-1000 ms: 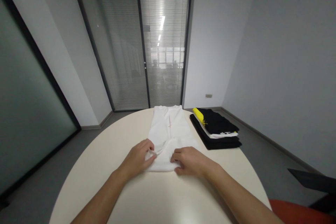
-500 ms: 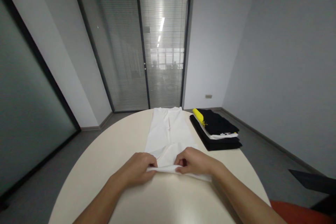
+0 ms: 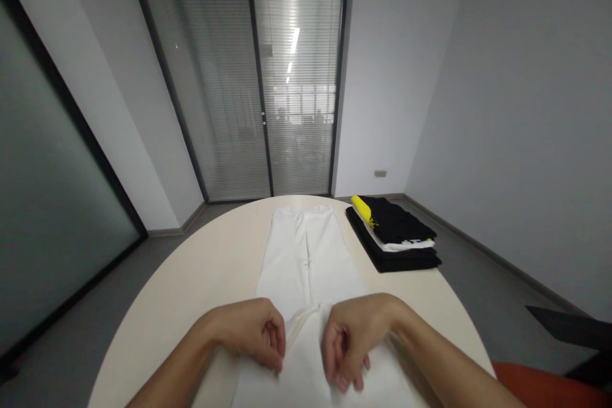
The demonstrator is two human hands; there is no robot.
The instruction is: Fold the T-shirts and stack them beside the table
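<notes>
A long white garment, its sides turned in to meet along the middle, stretches across the table towards me and runs out of view at the bottom. My left hand is over its left side, thumb and fingertips drawn together with no cloth visible between them. Over the right side of the cloth, my right hand hangs with loosely curled fingers, slightly apart, gripping nothing that I can see. Between the hands a crossing fold gathers the fabric.
A round cream table carries the garment. At its right edge stands a stack of folded dark clothes, with a yellow roll and a white layer. A red chair is at lower right. Beyond are glass doors with blinds.
The garment has slid towards me, and its near edge, pinched up in both hands before, now lies below the view. Both hands have come nearer and loosened from that edge.
</notes>
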